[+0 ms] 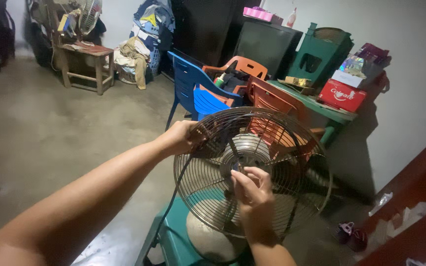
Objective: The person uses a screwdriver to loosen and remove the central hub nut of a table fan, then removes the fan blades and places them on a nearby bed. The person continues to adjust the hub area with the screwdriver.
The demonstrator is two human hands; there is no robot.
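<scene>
Head view looks down over two bare forearms at a round wire fan guard [252,172], dark and somewhat rusty, which fills the lower middle of the frame and faces the camera. Behind its wires sits the pale, ribbed round motor hub [245,153].

From the lower left of the frame the left hand [181,138] reaches to the guard's upper left rim; its fingers are curled and pressed together around the rim wires. From the bottom centre the right hand [253,189] rises to the middle of the guard, just below the hub; its thumb and fingertips are drawn together at the central wires, though what they pinch there cannot be told. A dark cord [171,207] hangs from the guard's left edge toward the bottom of the frame.

Below the guard is the fan's pale rounded base [208,239], resting on a teal stool [171,244] at the bottom centre. Just behind the guard, in the middle of the frame, stand a blue plastic chair [195,91] and orange plastic chairs [267,93]. Right of them a green table [331,112] carries a red carton [342,95]. In the upper left, a wooden stool [82,61] stands on the grey concrete floor [70,128].
</scene>
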